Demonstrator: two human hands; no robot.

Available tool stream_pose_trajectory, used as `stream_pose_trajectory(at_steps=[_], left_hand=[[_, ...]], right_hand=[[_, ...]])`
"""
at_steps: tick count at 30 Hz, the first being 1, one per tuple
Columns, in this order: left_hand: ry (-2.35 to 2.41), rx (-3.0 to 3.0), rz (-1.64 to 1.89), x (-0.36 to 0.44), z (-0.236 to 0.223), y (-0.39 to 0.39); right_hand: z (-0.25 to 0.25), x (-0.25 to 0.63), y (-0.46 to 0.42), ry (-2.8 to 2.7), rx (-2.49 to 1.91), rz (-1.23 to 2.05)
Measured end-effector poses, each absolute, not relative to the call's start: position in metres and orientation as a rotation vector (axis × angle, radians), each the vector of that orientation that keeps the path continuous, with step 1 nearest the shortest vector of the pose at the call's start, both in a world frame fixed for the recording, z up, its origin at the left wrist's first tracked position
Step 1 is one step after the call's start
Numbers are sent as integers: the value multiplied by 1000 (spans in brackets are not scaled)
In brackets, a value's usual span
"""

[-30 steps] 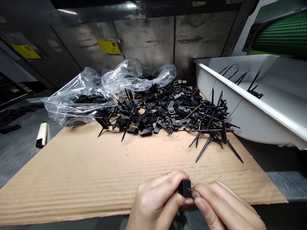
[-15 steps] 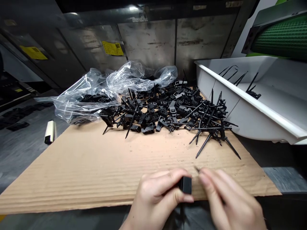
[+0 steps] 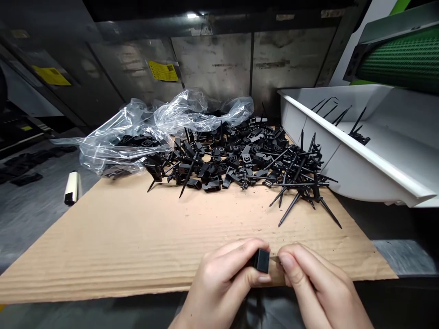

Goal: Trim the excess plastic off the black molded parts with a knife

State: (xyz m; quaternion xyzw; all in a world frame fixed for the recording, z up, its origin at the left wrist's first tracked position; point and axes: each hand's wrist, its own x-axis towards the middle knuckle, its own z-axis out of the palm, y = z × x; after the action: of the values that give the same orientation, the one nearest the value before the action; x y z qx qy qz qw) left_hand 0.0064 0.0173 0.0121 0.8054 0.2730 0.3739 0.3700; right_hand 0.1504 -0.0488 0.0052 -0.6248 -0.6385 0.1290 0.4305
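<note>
My left hand (image 3: 222, 285) holds a small black plastic block (image 3: 261, 261) between thumb and fingers, low over the cardboard sheet (image 3: 137, 242). My right hand (image 3: 315, 283) is pinching a small pointed grey sliver (image 3: 275, 259) against the block's right side. What the sliver is remains too small to tell. A heap of black plastic parts (image 3: 236, 160), many with long thin spikes, lies on the cardboard's far half, well beyond both hands.
A crumpled clear plastic bag (image 3: 123, 146) with black parts inside lies behind the heap. To the right stands a white tray (image 3: 363, 157) holding black spiked parts, below a green ribbed belt (image 3: 398, 61). A white-and-black cylinder (image 3: 71, 188) stands left of the cardboard. Metal panels rise behind.
My right hand has come back from a slight gap to the block's side, with the sliver now pressed there. The left hand keeps the block. The whole view has shifted slightly.
</note>
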Motion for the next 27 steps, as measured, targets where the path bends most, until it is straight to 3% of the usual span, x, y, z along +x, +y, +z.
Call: stream_pose_trajectory(at_steps=[16, 27], left_hand=[[747, 2130, 986, 13, 13, 15], [779, 2070, 948, 4, 13, 15]], right_hand=[[1, 154, -50, -1653, -1549, 408], [3, 162, -57, -1301, -1560, 565]])
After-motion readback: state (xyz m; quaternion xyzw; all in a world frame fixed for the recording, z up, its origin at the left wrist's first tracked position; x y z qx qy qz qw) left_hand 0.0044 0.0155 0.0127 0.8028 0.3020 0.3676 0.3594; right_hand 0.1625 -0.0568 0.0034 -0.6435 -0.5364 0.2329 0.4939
